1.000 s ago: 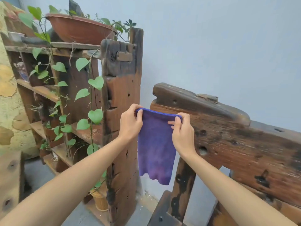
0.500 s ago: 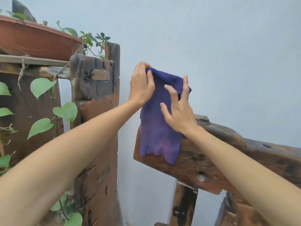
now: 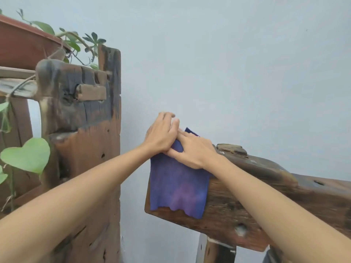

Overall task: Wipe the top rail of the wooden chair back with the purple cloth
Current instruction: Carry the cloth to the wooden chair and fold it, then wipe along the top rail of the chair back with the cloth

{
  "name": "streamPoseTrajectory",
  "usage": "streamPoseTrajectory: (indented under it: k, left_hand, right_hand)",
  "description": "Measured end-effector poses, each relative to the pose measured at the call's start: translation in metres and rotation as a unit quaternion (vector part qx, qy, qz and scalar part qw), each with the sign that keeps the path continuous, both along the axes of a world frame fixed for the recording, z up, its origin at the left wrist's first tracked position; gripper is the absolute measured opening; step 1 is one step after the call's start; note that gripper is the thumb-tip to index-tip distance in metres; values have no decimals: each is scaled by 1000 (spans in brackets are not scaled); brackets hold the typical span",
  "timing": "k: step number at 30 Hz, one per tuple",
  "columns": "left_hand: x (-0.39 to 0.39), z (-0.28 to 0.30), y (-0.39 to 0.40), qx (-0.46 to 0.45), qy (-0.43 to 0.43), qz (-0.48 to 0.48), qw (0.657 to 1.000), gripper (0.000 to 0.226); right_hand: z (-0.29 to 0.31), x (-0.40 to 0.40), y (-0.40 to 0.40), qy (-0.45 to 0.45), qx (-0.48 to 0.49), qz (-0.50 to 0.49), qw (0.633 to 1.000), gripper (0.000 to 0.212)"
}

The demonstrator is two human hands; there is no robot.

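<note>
L hand (image 3: 163,136) & R hand (image 3: 194,151) press flat on purple cloth (image 3: 177,188) over top rail (image 3: 269,168).

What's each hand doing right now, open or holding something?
Left hand: open, resting on the cloth at the end of the rail.
Right hand: open, fingers spread, pressing the cloth onto the rail.

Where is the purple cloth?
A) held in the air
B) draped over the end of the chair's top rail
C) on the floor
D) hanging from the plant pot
B: the purple cloth drapes over the top rail, left hand and right hand resting on it.
</note>
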State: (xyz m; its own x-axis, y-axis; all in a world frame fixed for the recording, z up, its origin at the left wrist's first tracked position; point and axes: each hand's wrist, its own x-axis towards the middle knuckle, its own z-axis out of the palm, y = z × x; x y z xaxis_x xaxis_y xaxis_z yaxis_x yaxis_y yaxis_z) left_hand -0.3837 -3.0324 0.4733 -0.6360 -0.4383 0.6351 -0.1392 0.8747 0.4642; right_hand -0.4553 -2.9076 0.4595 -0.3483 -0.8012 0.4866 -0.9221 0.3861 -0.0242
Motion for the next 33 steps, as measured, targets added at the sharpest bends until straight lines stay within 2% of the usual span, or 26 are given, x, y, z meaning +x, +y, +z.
streamPoseTrajectory:
  k: [3, 5, 8, 10, 12, 15, 17, 22, 25, 27, 30, 33]
  left_hand:
    - [8, -12, -3, -119, -112, -19, 986, 58]
    - [-1, -5, -6, -122, -167, 0, 978, 76]
    - [-26, 17, -13, -41, -289, -11, 956, 100]
    - [-38, 28, -17, 39, -363, -40, 930, 92]
    - [-46, 34, -20, 84, -403, -48, 910, 83]
    - [-48, 35, -16, 103, -412, -18, 905, 79]
    - [-43, 31, -8, 80, -404, -12, 911, 77]
    - [-22, 16, 13, -113, -345, -5, 932, 76]
    - [-12, 0, 28, -218, -243, 29, 945, 73]
    - [-9, -8, 34, -249, -198, 40, 947, 66]
    - [-20, -4, 31, -235, -236, 53, 941, 71]
    - [-40, 12, 26, -164, -326, 54, 929, 73]
  right_hand:
    - [6, -7, 3, -57, 30, 35, 997, 73]
    - [13, -13, -4, -112, 54, 58, 991, 66]
    - [24, -28, -18, -221, 97, 91, 966, 75]
    - [28, -36, -24, -267, 117, 101, 951, 79]
    - [31, -40, -25, -273, 120, 112, 948, 76]
    - [29, -31, -17, -263, 93, 84, 957, 85]
    - [25, -24, -11, -230, 82, 44, 969, 93]
    - [9, -12, 15, -127, 50, 2, 991, 83]
    - [-7, -7, 33, -56, 1, -2, 998, 75]
    - [-13, -8, 37, -37, -10, -8, 999, 73]
    - [-6, -18, 31, -78, 7, -7, 997, 70]
    - [11, -37, 17, -208, 68, 32, 975, 75]
